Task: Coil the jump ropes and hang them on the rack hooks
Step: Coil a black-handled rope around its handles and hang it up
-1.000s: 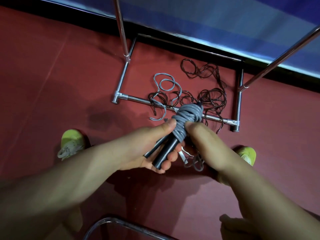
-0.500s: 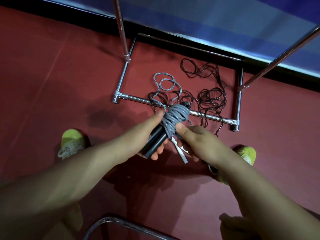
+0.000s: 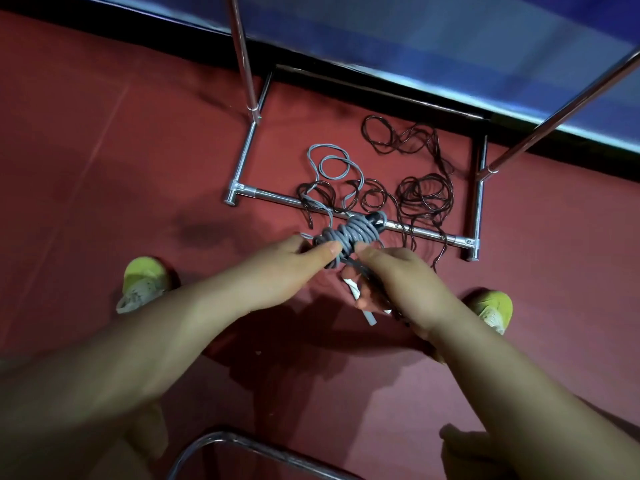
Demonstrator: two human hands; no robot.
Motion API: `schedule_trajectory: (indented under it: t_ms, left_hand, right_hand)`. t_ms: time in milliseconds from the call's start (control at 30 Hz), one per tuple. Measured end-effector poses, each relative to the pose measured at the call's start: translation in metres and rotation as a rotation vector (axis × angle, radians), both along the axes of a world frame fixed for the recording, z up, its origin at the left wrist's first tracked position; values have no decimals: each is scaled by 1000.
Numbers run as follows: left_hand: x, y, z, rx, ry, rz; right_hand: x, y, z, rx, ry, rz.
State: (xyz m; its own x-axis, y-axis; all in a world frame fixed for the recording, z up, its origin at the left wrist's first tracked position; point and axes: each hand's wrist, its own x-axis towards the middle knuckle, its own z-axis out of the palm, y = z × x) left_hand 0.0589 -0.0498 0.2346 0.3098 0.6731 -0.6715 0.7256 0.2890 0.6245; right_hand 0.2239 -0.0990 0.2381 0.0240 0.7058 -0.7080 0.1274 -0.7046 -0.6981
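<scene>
Since the earlier frame, the grey rope bundle (image 3: pixel 353 237) had tipped from steeply angled toward level, and the right hand (image 3: pixel 398 282) had slid back to grip the handles beneath it. Wound in tight turns around the dark handles, the bundle sat between both hands, above the front bar of the rack base (image 3: pixel 426 233). The left hand (image 3: pixel 287 265) pinched the bundle's near end with thumb and fingers. Loose grey rope (image 3: pixel 332 166) and a dark rope tangle (image 3: pixel 424 195) lay on the red floor (image 3: pixel 104 168) inside the rack base. Yellow shoes (image 3: pixel 143 282) stood either side
</scene>
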Motion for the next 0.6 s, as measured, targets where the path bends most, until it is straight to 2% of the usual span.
schedule_trajectory:
  t_ms: [133,233,333,433,600]
  left_hand:
    - [-2,0,0,108,99,-44]
    - [-2,0,3,158,91,-85]
    - [-6,2,4,123,53,-106]
    - [-9,4,4,-50,-65,-63]
    - [-8,4,11,-552,-305,-32]
  right_hand:
    - [-3,1,-1,-77,139,-87]
    - [-7,0,-1,-41,131,-123]
    - [-9,-1,2,44,67,-96]
    - [-8,-2,6,130,51,-83]
    - [-2,-2,6,327,128,11]
